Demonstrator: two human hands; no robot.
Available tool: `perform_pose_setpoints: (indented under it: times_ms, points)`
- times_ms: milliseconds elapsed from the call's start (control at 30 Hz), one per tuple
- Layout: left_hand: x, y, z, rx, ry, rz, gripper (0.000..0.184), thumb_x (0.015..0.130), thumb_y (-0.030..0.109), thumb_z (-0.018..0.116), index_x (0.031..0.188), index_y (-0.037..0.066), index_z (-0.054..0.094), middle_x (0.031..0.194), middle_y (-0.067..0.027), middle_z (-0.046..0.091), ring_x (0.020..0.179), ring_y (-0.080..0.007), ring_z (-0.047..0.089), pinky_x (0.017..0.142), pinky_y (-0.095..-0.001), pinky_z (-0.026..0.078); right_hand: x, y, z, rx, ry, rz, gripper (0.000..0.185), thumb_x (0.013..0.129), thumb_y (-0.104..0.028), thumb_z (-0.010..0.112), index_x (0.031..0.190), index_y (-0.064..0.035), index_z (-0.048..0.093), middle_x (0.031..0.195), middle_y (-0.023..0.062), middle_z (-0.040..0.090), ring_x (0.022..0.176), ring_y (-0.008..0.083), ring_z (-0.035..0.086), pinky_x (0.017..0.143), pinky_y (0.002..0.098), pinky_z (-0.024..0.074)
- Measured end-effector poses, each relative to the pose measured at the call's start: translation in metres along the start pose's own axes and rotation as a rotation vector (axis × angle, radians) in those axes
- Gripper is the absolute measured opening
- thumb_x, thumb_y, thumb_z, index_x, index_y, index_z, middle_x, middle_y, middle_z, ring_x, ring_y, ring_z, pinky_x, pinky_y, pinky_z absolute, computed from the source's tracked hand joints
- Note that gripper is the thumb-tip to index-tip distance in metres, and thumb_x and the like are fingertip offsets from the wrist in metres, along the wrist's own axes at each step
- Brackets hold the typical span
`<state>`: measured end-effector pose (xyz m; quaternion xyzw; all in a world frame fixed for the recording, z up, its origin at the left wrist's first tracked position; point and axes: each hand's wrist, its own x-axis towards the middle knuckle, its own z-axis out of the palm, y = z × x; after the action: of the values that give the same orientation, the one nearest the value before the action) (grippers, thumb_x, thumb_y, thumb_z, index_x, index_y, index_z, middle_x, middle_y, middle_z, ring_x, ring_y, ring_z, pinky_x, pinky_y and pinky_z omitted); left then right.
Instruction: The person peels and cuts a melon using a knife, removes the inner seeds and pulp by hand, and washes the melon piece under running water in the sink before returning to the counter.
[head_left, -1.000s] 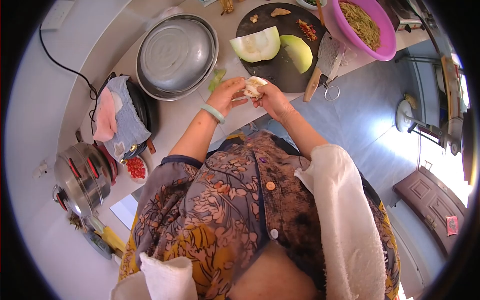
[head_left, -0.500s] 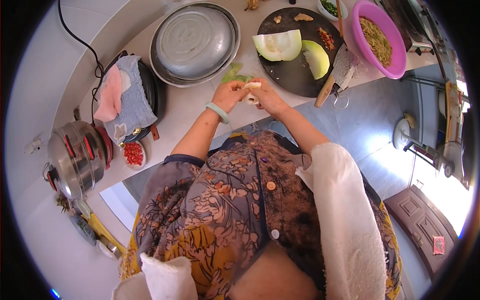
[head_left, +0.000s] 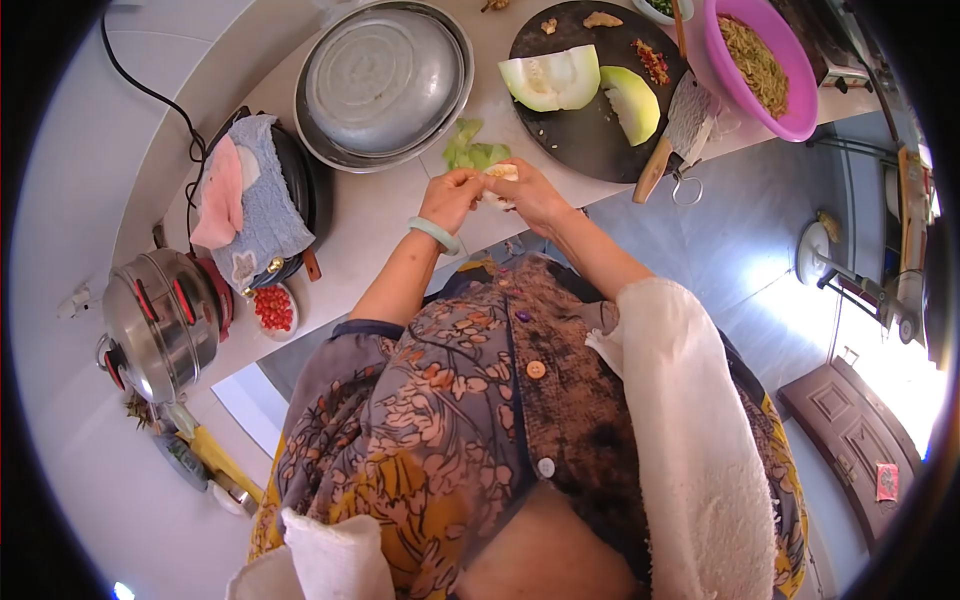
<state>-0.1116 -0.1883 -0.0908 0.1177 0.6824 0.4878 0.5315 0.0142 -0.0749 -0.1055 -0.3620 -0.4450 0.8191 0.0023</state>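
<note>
My right hand (head_left: 536, 196) is wrapped round a small whitish piece of food (head_left: 501, 184), perhaps a garlic bulb, above the counter's front edge. My left hand (head_left: 453, 196), with a pale green bangle at the wrist, has its fingers pinched together at the left side of that piece. Whether a bit of it is between them is too small to tell. Just beyond the hands lie green peelings (head_left: 470, 150). On the round dark board (head_left: 570, 148) are two pieces of pale green melon (head_left: 551, 78), brown bits and chopped red pieces (head_left: 652, 61).
A cleaver (head_left: 678, 125) lies over the board's right edge, beside a pink bowl (head_left: 792, 108) of brownish strips. Metal basins (head_left: 383, 82) stand left of the board. Farther left are a cloth-covered pot (head_left: 270, 190), a dish of red pieces (head_left: 273, 310) and a steel steamer (head_left: 160, 322).
The left fingers, spread a second ago, have closed at the whitish piece. More green peelings show beyond my hands. The view has shifted, so the counter things sit farther right.
</note>
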Motion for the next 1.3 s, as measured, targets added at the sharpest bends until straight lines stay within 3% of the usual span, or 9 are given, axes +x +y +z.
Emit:
perform_pose_setpoints:
  times_ms: [433,700,833,933,1100,1233,1300]
  points:
    - [-0.010,-0.007,0.006,-0.003,0.039,-0.123,0.014,0.092,0.019,0.066,0.086,0.006,0.065,0.070,0.0015,0.056,0.060,-0.0071,0.049,0.055,-0.0212,0.039,0.003,0.018,0.004,-0.006,0.041,0.075,0.027,0.098,-0.027,0.058,0.108,-0.0018,0.059,0.088,0.0056,0.063,0.074,0.0125,0.058,0.063,0.0286,0.0459]
    - [-0.010,-0.013,0.009,-0.110,0.108,-0.172,0.016,0.088,0.016,0.070,0.098,0.005,0.063,0.076,0.0004,0.059,0.062,-0.0075,0.051,0.055,-0.0213,0.041,0.000,0.007,0.011,-0.079,0.208,0.117,0.041,0.101,-0.033,0.050,0.105,0.0054,0.064,0.088,0.0114,0.067,0.074,0.0175,0.062,0.066,0.0340,0.0492]
    - [-0.013,-0.002,0.012,0.042,0.082,-0.118,0.024,0.086,0.015,0.071,0.104,0.002,0.063,0.078,0.0009,0.060,0.064,-0.0077,0.053,0.057,-0.0225,0.044,0.014,0.018,0.005,-0.127,0.235,0.059,0.050,0.101,-0.041,0.049,0.100,0.0067,0.065,0.087,0.0133,0.068,0.073,0.0198,0.063,0.064,0.0355,0.0496]
    - [-0.008,-0.002,0.011,0.190,0.071,-0.050,0.027,0.086,0.016,0.071,0.106,-0.001,0.065,0.078,0.0006,0.061,0.067,-0.0078,0.055,0.060,-0.0233,0.045,0.024,0.024,0.001,-0.088,0.268,0.093,0.050,0.101,-0.042,0.048,0.096,0.0043,0.065,0.079,0.0090,0.065,0.063,0.0150,0.057,0.056,0.0325,0.0450]
    - [0.000,-0.011,0.004,0.327,0.076,0.024,0.029,0.088,0.019,0.070,0.106,-0.004,0.068,0.079,-0.0007,0.064,0.069,-0.0074,0.055,0.062,-0.0227,0.044,0.008,0.001,0.000,0.007,0.163,0.173,0.051,0.101,-0.047,0.046,0.095,0.0006,0.063,0.079,0.0085,0.064,0.065,0.0155,0.059,0.053,0.0316,0.0473]
    - [-0.006,-0.012,0.003,0.184,0.129,0.040,0.028,0.088,0.019,0.069,0.106,-0.003,0.068,0.080,-0.0004,0.064,0.069,-0.0067,0.054,0.062,-0.0226,0.044,-0.001,-0.010,0.004,0.110,0.205,0.210,0.052,0.101,-0.050,0.043,0.100,0.0002,0.059,0.082,0.0087,0.064,0.064,0.0160,0.060,0.051,0.0298,0.0494]
    - [-0.006,-0.015,-0.001,0.169,0.157,0.078,0.028,0.086,0.018,0.070,0.104,-0.003,0.069,0.080,0.0002,0.064,0.069,-0.0065,0.055,0.062,-0.0228,0.044,0.000,-0.011,-0.003,0.109,0.124,0.219,0.052,0.102,-0.049,0.042,0.104,0.0007,0.058,0.086,0.0091,0.064,0.066,0.0167,0.061,0.053,0.0293,0.0505]
